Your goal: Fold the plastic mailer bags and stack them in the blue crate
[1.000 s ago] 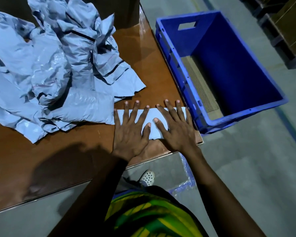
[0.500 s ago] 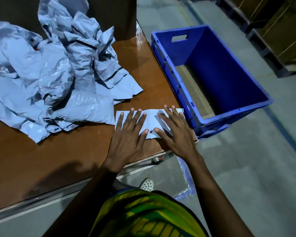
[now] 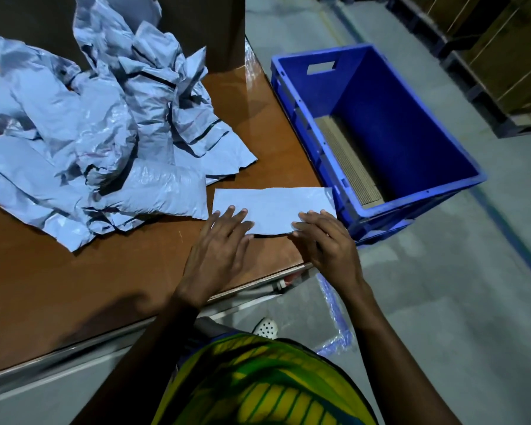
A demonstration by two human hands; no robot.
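Warehouse floor, grey concrete, with dark pallets of cartons at upper right; brown wooden table [image 3: 74, 271] fills the left of the head view, its corner near the person.

Head view, items:
- Folded mailer bag [image 3: 273, 210]: pale blue-grey strip, flat on the table corner, its right end reaching the table edge just beside the crate.
- Left hand [image 3: 218, 250]: palm down, fingers close together, tips resting on the strip's near left edge. Holding nothing.
- Right hand [image 3: 325, 240]: palm down, fingers curled at the strip's near right corner; whether the thumb is under the edge cannot be told.
- Pile of unfolded mailer bags [image 3: 105, 133]: crumpled, heaped on the table's left and rear, touching the strip's left end.
- Blue crate [image 3: 460, 167]: on the floor beside the table, no bags visible inside; a ribbed cardboard piece [image 3: 347, 157] leans along its inner left wall.
- Brown carton [image 3: 196, 26]: behind the pile.

Change noted: a second ago both hands lay spread across the middle of the strip, pressing it; they have since slid back to its near edge and apart, leaving most of the strip bare. Judgement: creasing looks done, and either a further fold or the lift into the crate is next. Stacking has barely begun.
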